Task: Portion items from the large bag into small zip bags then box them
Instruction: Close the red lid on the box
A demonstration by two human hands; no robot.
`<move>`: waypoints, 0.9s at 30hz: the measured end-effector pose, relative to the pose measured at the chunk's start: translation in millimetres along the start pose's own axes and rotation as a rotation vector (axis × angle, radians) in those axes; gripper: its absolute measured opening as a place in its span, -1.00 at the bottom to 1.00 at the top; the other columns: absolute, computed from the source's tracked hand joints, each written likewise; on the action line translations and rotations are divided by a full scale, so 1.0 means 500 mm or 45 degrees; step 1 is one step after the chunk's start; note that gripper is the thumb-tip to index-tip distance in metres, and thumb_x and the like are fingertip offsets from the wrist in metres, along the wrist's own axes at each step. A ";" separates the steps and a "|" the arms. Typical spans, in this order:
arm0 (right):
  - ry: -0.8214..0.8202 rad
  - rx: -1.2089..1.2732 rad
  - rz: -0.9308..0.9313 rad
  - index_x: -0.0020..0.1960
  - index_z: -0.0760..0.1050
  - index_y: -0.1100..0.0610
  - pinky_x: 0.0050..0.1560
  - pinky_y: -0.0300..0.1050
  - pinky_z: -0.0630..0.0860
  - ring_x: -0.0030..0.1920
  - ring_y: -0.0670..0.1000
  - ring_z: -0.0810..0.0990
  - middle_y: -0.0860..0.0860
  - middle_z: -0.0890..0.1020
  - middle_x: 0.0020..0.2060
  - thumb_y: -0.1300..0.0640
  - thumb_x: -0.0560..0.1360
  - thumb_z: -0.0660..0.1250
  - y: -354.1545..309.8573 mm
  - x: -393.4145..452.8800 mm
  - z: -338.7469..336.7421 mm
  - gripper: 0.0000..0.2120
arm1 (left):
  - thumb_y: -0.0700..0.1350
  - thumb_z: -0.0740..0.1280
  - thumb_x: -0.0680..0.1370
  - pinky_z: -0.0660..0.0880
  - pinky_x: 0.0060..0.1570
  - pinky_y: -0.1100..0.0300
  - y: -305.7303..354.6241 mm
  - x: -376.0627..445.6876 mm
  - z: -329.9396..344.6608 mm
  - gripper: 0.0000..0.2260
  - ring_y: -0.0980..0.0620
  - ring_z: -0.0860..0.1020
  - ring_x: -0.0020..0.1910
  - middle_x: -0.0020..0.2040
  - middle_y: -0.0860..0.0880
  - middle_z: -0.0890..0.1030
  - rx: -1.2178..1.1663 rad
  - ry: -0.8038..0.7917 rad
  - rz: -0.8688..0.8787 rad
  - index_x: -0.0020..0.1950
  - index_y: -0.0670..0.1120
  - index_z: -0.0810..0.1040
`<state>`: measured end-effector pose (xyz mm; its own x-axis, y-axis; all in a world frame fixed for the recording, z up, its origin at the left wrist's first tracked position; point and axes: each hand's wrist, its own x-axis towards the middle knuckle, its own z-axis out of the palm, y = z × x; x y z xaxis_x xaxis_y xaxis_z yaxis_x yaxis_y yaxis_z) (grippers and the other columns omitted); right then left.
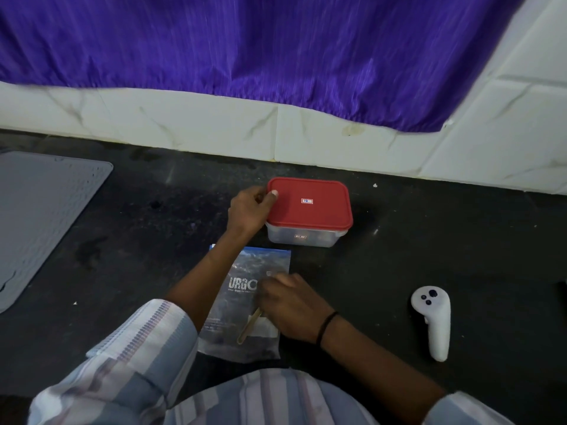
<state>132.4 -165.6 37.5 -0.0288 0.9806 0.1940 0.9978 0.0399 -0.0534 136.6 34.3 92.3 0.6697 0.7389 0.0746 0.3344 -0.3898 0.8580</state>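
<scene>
A clear plastic box (306, 237) with a red lid (310, 204) stands on the dark counter. My left hand (250, 210) grips the lid's far-left corner, thumb on top. Nearer to me lies a large clear zip bag (242, 299) with white lettering and a blue strip at its far end. My right hand (288, 302) rests on that bag with curled fingers and holds a thin wooden stick (248, 328), which lies across the bag's near half. What the bag holds is unclear.
A grey textured mat (43, 216) lies at the left. A white hand controller (434, 320) lies at the right on the dark counter (153, 246). White tiles (306, 139) and a purple cloth (245, 44) close off the back.
</scene>
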 end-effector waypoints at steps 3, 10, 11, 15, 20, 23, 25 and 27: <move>-0.006 -0.043 0.001 0.03 0.57 -0.08 -0.08 -0.06 0.43 0.07 0.03 0.48 -0.11 0.58 0.02 0.05 0.47 0.24 -0.013 -0.009 0.025 -0.81 | 0.07 0.29 0.61 0.63 -0.09 -0.07 -0.009 -0.008 -0.013 -0.73 -0.01 0.63 -0.19 -0.16 -0.04 0.67 -0.024 -0.001 -0.012 0.05 -0.10 0.65; 0.143 0.046 0.048 -0.05 0.56 -0.05 -0.06 -0.07 0.33 -0.02 0.02 0.50 -0.09 0.57 -0.11 0.06 0.47 0.34 0.007 -0.002 0.001 -0.93 | 0.00 0.31 0.61 0.63 -0.07 -0.13 -0.022 -0.009 -0.035 -0.81 -0.07 0.63 -0.14 -0.17 -0.02 0.63 -0.037 -0.021 -0.077 0.02 -0.11 0.61; 0.198 0.064 0.088 -0.03 0.56 -0.04 -0.07 -0.06 0.35 -0.04 0.01 0.50 -0.08 0.58 -0.10 0.06 0.47 0.33 0.016 0.006 -0.017 -0.91 | -0.01 0.31 0.61 0.63 -0.06 -0.13 -0.022 -0.009 -0.036 -0.81 -0.06 0.63 -0.13 -0.16 -0.02 0.63 -0.042 -0.015 -0.090 0.03 -0.10 0.62; 0.453 -0.023 0.303 0.01 0.59 0.02 -0.16 -0.03 0.36 -0.16 0.05 0.50 -0.05 0.61 -0.13 0.11 0.50 0.26 0.087 0.045 -0.110 -0.84 | -0.04 0.29 0.62 0.62 -0.06 -0.12 -0.029 -0.012 -0.036 -0.82 -0.02 0.60 -0.19 -0.18 -0.03 0.63 -0.055 0.000 -0.057 0.03 -0.12 0.62; 0.365 -0.120 0.645 0.02 0.62 -0.01 -0.12 -0.06 0.31 -0.11 0.15 0.54 -0.03 0.61 -0.16 0.18 0.46 0.36 0.212 0.089 -0.165 -0.82 | -0.04 0.30 0.62 0.63 -0.13 -0.05 -0.029 -0.016 -0.035 -0.84 0.03 0.60 -0.21 -0.17 0.00 0.64 -0.086 0.012 -0.019 0.06 -0.09 0.61; 0.134 -0.091 0.751 0.04 0.62 0.02 -0.02 -0.03 0.35 0.04 0.18 0.52 0.03 0.61 -0.05 0.16 0.52 0.32 0.260 0.108 -0.175 -0.84 | -0.02 0.30 0.62 0.61 -0.12 0.05 -0.030 -0.017 -0.036 -0.79 0.00 0.62 -0.12 -0.06 -0.03 0.65 -0.071 0.001 -0.023 0.14 -0.11 0.61; -0.009 -0.071 0.750 0.01 0.62 0.02 0.02 -0.02 0.38 0.07 0.15 0.51 0.02 0.60 -0.03 0.14 0.53 0.29 0.280 0.117 -0.172 -0.85 | -0.03 0.31 0.61 0.53 -0.13 0.15 -0.034 -0.018 -0.035 -0.77 0.01 0.60 -0.10 -0.04 -0.03 0.65 -0.039 -0.012 -0.003 0.16 -0.12 0.61; -0.055 -0.044 0.744 0.01 0.63 0.01 0.03 -0.01 0.42 0.08 0.15 0.51 0.02 0.60 -0.04 0.13 0.53 0.30 0.285 0.125 -0.167 -0.85 | -0.04 0.32 0.61 0.50 -0.07 0.19 -0.037 -0.019 -0.034 -0.77 0.03 0.60 -0.05 -0.01 -0.03 0.65 -0.015 -0.010 0.012 0.17 -0.14 0.61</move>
<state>277.9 -114.9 123.8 0.5253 0.8449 0.1015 0.8501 -0.5156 -0.1072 112.8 43.7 84.0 0.6781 0.7307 0.0785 0.3202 -0.3900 0.8633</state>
